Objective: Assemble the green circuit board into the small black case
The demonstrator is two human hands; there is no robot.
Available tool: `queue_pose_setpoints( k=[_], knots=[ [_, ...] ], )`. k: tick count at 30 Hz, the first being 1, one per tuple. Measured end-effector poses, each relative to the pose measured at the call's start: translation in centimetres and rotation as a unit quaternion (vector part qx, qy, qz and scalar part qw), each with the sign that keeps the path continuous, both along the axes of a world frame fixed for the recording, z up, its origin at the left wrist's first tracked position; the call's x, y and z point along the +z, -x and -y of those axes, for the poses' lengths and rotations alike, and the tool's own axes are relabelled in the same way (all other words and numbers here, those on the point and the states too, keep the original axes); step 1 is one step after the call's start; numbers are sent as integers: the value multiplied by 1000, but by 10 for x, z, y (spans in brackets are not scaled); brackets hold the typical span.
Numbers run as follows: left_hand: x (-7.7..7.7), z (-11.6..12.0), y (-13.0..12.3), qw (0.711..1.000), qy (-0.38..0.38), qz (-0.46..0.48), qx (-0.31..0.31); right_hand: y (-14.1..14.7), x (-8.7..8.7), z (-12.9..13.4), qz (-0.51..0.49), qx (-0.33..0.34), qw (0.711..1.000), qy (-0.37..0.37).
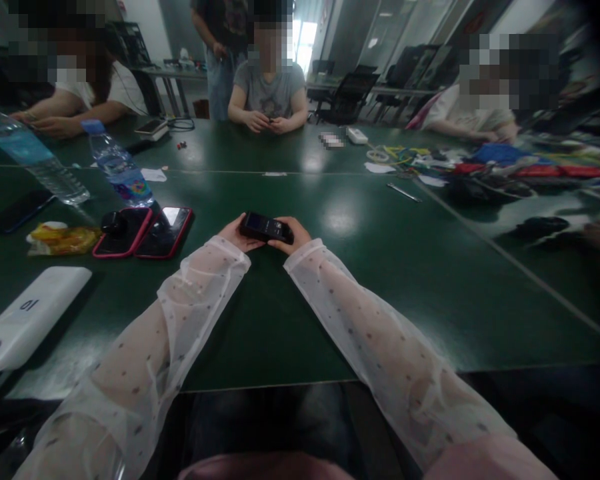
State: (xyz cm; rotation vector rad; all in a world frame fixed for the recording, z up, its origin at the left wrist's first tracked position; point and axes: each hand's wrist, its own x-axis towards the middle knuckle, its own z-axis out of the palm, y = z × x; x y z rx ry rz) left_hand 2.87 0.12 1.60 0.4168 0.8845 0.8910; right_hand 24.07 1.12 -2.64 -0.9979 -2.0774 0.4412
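Observation:
Between my two hands is a small black handheld device with a dark screen [264, 227], tilted toward me just over the green table [260, 320]. My left hand [239, 235] grips its left end, the fingers curled round the side. On the right end my right hand [294, 235] is closed, thumb along the near edge and fingers over the far side. What kind of device it is I cannot make out. Sheer white dotted sleeves cover both forearms. Left of my hands lie two phones in red cases, the nearer one a dark-screened phone [166, 232].
Water bottles [117, 163] stand at the left, near a yellow snack packet [63, 239] and a white power bank [33, 317]. A metal tool [403, 193] lies right of centre. Cables and coloured items [505, 167] pile up at the right. Several people are around the table.

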Motion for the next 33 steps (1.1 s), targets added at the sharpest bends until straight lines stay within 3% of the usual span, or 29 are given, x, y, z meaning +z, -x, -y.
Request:
queue_pose_setpoints(
  k=[24, 33],
  knots=[
    [-6, -2, 1, 999, 0, 34, 4, 3, -1, 3, -12, -28, 999, 8],
    [-8, -1, 2, 998, -22, 48, -20, -1, 16, 6, -129, -71, 988, 48]
  ],
)
